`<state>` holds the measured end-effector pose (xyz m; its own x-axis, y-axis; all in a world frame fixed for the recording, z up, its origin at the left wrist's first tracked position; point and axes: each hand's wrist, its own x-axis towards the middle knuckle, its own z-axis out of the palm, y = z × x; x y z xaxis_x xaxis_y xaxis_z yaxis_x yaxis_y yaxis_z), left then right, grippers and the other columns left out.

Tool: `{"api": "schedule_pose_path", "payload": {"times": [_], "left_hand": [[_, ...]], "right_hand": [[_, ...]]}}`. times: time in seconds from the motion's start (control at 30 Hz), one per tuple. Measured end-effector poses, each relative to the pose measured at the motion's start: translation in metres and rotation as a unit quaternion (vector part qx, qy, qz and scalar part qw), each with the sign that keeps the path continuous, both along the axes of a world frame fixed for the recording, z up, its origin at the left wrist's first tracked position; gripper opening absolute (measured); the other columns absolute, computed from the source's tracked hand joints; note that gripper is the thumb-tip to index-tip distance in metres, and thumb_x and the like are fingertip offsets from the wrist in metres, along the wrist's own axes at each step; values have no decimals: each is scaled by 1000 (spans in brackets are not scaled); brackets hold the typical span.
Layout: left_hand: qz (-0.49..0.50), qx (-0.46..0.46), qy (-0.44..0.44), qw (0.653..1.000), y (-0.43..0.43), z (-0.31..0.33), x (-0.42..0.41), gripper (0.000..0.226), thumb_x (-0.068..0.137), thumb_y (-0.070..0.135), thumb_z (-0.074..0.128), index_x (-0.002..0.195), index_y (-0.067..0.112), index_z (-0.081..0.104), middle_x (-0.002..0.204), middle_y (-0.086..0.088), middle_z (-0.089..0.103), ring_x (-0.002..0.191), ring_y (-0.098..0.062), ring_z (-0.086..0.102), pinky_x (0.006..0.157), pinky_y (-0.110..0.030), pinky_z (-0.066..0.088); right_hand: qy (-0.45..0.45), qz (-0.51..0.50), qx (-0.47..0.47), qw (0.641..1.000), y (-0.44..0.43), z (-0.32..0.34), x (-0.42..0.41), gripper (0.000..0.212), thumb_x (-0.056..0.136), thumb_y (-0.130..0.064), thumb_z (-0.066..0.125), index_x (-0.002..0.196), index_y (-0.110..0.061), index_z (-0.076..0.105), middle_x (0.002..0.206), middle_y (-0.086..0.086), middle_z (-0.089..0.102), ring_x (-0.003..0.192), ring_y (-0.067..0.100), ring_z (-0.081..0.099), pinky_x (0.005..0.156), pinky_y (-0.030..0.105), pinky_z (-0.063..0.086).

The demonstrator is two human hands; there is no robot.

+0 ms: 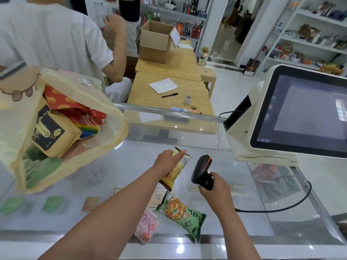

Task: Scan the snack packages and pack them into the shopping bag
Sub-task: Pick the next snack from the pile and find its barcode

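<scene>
My left hand [167, 160] grips a yellow snack package [175, 170], holding it above the glass counter [112, 171]. My right hand [213, 186] grips a black barcode scanner [201, 170], whose head points at that package from the right. A green snack package [183, 215] and a pink one [147, 228] lie on the counter near me. At the left, another person's hand [18, 91] holds open a yellowish shopping bag [56, 166] with several snack packs inside.
A white checkout terminal [293, 113] with a dark screen stands at the right, and the scanner's cable [281, 209] loops across the glass. Behind the counter are wooden tables [150, 98] with papers, a pen and a cardboard box [155, 41]. A person in white stands at the left.
</scene>
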<state>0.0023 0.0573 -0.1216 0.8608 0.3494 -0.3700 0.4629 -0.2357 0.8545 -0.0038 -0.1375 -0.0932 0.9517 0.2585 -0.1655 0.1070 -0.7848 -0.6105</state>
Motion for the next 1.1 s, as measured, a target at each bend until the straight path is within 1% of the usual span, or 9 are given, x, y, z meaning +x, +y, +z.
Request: {"api": "schedule_pose_path", "payload": {"times": [0.13,0.23,0.33,0.47,0.6,0.7,0.83,1.0,1.1], "left_hand": [[31,-27,-23,999,1,6,-7,56,85,67,49,94,13,60,93,-9,68,81,-28,69,82,-48,57],[54,-44,-46,996,0,11,-11,49,87,65,48,95,18,60,94,-6,68,84,-26,68,83,-47,57],[87,-95,-82,988,1,27,-14,40,90,61,48,99,23,60,98,-4,69,88,-24,69,87,-46,56],[131,-121,-102,979,14,57,-26,31,95,57,40,104,32,56,103,3,67,95,-15,66,85,-31,54],[205,-114,-76,969,40,81,-52,51,93,63,35,122,26,55,118,-2,64,106,-19,63,96,-39,50],[275,-108,-87,951,62,94,-79,37,98,51,40,105,24,64,106,-4,69,102,-21,65,96,-40,51],[361,-99,-125,919,91,103,-113,25,98,39,46,96,23,65,92,1,72,88,-15,68,79,-33,56],[399,-6,-101,911,127,112,-125,59,72,70,57,107,24,67,104,5,66,100,-15,61,91,-36,49],[356,13,-105,928,148,123,-116,53,73,70,59,86,20,64,91,7,65,86,-14,60,86,-34,48]], "right_hand": [[-101,-16,-41,994,9,-5,-4,71,69,-32,78,133,-20,46,126,6,44,121,26,39,98,38,37],[-204,-31,58,977,26,9,-9,60,72,-27,78,125,-19,53,119,4,46,111,20,37,91,35,37],[-51,7,185,981,52,23,-7,55,83,-31,71,132,-22,47,112,-4,54,101,12,51,81,25,41],[111,84,233,962,87,37,-7,57,89,-36,63,140,-29,38,119,-5,53,85,1,58,64,16,45],[119,156,254,947,119,45,-13,49,92,-30,61,137,-30,43,113,0,59,80,2,61,55,11,43],[126,212,264,932,142,55,-24,45,92,-29,61,134,-29,46,109,-1,61,74,7,64,55,13,47],[174,265,266,910,169,63,-39,35,92,-19,59,118,-36,44,92,-9,55,59,11,66,46,25,54],[150,298,184,925,208,68,-51,34,82,-16,63,106,-33,46,89,0,61,66,25,68,51,30,57],[126,270,157,942,240,69,-52,16,82,-14,61,94,-23,55,84,5,67,59,26,69,52,34,57]]}}
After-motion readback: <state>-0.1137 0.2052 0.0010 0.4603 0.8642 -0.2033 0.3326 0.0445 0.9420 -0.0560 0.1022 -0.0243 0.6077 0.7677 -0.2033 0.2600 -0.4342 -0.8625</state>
